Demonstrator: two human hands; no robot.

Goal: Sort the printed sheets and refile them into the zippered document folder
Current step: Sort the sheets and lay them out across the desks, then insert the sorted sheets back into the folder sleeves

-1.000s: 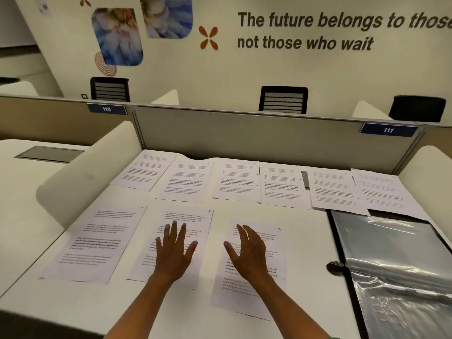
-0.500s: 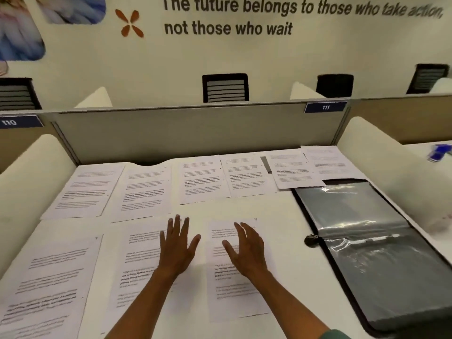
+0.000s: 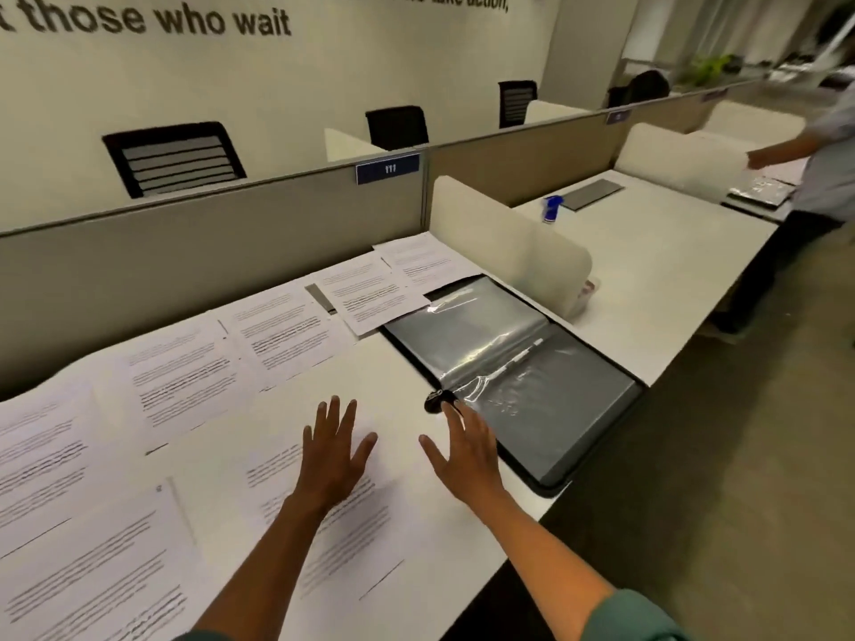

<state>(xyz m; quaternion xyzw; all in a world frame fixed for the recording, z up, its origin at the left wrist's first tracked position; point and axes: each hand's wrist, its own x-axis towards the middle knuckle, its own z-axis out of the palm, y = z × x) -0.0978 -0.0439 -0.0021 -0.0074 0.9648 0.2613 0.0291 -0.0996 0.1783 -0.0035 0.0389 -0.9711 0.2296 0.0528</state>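
I count seven printed sheets (image 3: 180,377) on the desk, running from 7 to 1 o'clock, one open folder (image 3: 504,367) at 2 o'clock, two hands, three chair backs (image 3: 173,157) behind the partition, one blue can (image 3: 551,209).

The print on the sheets (image 3: 287,333) is too blurred to read; the wall lettering (image 3: 152,18) at eleven o'clock is cut off, as is the other person (image 3: 828,178) at two o'clock
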